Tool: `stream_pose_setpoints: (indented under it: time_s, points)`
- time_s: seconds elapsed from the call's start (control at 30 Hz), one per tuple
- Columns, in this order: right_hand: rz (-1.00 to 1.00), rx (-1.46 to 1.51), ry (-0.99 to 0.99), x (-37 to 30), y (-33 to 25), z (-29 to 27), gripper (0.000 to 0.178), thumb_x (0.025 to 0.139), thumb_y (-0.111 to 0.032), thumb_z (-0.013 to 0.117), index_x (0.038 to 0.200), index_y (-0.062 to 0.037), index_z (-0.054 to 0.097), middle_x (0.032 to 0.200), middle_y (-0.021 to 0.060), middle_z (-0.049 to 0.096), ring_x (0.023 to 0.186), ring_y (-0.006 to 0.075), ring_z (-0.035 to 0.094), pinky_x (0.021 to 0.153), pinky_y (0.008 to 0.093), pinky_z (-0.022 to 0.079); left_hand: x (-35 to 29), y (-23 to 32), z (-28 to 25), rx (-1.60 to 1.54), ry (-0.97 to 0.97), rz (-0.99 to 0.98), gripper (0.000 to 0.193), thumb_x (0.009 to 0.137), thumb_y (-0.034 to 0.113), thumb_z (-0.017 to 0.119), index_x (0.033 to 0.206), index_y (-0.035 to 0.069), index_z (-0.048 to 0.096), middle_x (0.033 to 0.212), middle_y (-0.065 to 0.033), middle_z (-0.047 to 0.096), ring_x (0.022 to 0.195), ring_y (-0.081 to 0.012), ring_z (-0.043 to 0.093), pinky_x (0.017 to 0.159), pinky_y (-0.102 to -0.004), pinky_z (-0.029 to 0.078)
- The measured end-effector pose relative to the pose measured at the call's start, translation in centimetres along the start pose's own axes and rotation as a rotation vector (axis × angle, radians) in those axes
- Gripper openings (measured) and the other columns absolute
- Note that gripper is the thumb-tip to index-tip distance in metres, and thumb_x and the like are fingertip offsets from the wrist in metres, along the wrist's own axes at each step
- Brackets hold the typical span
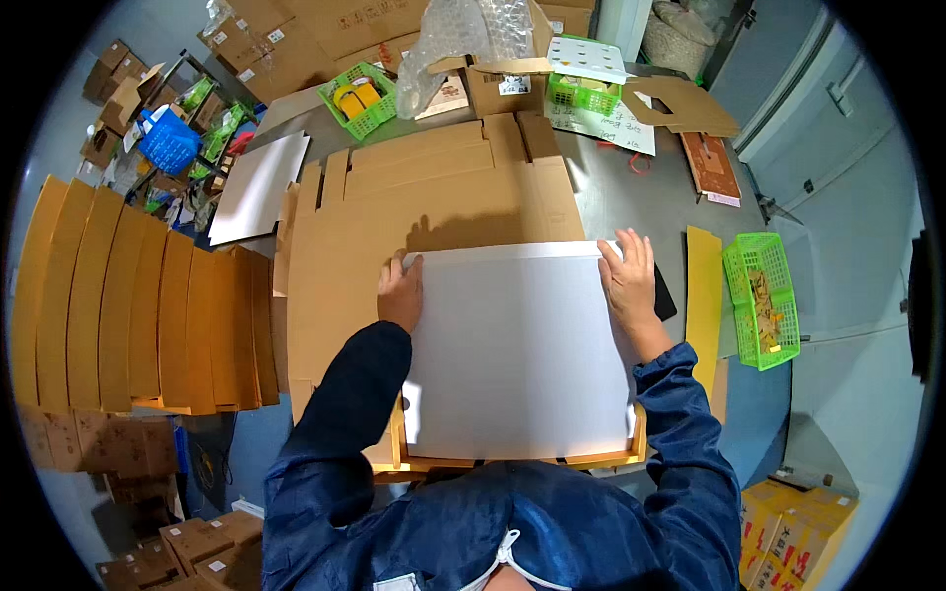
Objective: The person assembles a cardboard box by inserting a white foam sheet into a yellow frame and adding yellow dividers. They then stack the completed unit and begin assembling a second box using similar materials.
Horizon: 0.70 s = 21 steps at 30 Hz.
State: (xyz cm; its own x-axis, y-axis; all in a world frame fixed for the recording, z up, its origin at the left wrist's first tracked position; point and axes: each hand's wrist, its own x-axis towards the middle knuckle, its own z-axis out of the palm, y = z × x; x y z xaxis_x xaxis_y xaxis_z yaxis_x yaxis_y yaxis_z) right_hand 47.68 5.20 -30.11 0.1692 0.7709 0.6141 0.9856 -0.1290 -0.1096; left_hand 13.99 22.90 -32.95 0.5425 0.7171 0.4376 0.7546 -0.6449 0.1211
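Note:
In front of me lies a white cardboard panel [517, 345] with a narrow folded strip along its far edge. My left hand [401, 293] is closed on its far left corner, fingers bent around the edge. My right hand [629, 281] grips the far right corner, thumb on the near face and fingers over the edge. Yellow-orange cardboard edges [396, 433] show at the panel's near end; what lies beneath the panel is hidden. Under the panel's far part is a large flattened brown carton [345, 246], with my hand's shadow on it.
A row of upright yellow-brown cardboard pieces [138, 305] stands on the left. A green basket [764, 345] of small brown pieces sits at right beside a yellow strip [703, 295]. Another green basket [372, 120] holds tape rolls. An open carton [503, 97] stands behind.

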Motion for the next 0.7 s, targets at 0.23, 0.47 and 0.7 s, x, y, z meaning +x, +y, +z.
stream_pose_setpoints:
  time_s: [0.23,0.47,0.7]
  points:
    - [0.091,0.137,-0.104,1.5,-0.5,-2.5,0.017,0.082,-0.022,0.065,0.074,-0.0069,0.061,0.071,0.0073,0.053,0.074,0.0279,0.052,0.072,0.0397,0.039,0.7,-1.2,-1.4,-0.288,0.087,0.043,0.010,0.085,0.010,0.058,0.080,0.002,0.057,0.080,-0.0119,0.055,0.079,-0.0329,0.052,0.072,-0.0415,0.042]
    - [0.050,-0.031,-0.070,0.2,-1.8,0.5,0.016,0.086,-0.020,0.059,0.097,-0.0078,0.060,0.115,0.0138,0.053,0.114,0.0324,0.048,0.105,0.0494,0.030,-0.8,-1.2,0.4,-0.165,0.112,0.087,0.017,0.088,0.014,0.054,0.098,0.003,0.061,0.096,-0.0188,0.056,0.094,-0.0365,0.051,0.084,-0.0444,0.041]
    - [0.085,0.095,-0.082,0.6,-0.7,-0.5,0.013,0.084,-0.020,0.060,0.077,-0.0092,0.061,0.078,0.0043,0.058,0.079,0.0234,0.054,0.080,0.0393,0.037,0.1,-1.4,-1.2,-0.198,-0.022,-0.024,0.018,0.088,0.016,0.053,0.097,0.002,0.060,0.092,-0.0182,0.053,0.089,-0.0366,0.050,0.079,-0.0468,0.041]
